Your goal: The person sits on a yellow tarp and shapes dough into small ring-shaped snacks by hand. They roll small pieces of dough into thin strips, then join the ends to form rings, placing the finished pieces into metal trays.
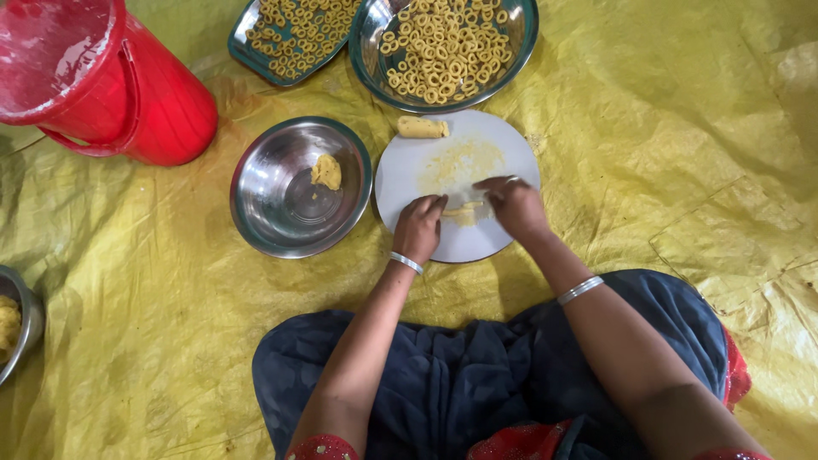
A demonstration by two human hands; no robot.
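A round white board (503,145) lies on the yellow sheet in front of me, smeared with yellow dough. My left hand (419,225) and my right hand (513,203) both rest on its near part, fingers pinching a thin strip of yellow dough (465,208) stretched between them. A short log of dough (423,128) lies at the board's far edge. Left of the board stands a steel bowl (273,213) with a small dough lump (326,171) inside.
A steel plate (524,38) and a rectangular tray (243,47) at the far side hold several dough rings. A red bucket (111,85) stands far left. Another steel bowl (30,328) sits at the left edge. My lap in dark cloth (477,375) is below.
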